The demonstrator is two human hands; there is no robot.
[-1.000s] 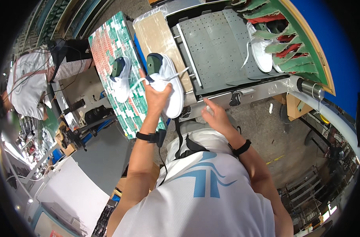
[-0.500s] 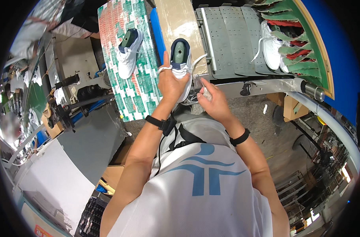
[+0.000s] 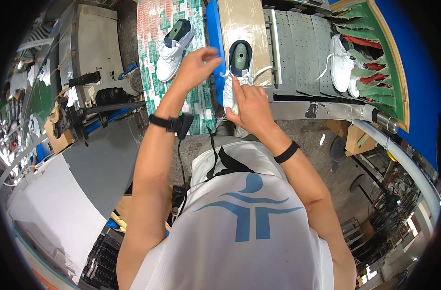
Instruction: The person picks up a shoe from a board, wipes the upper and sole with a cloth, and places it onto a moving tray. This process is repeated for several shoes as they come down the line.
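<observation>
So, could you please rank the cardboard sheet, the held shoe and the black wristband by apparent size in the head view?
1. Cardboard sheet, largest.
2. Held shoe, partly covered by the right hand.
3. Black wristband, clearly smallest, though nearer the camera.

Bright, even overhead light, soft shadows, sharp centre; fisheye bends edges into a dark, slightly blurred rim.

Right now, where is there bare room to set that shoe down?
The perforated grey metal plate is bare between the held white lace-up shoe and the second white shoe. The green-patterned mat is free behind the third shoe.
</observation>
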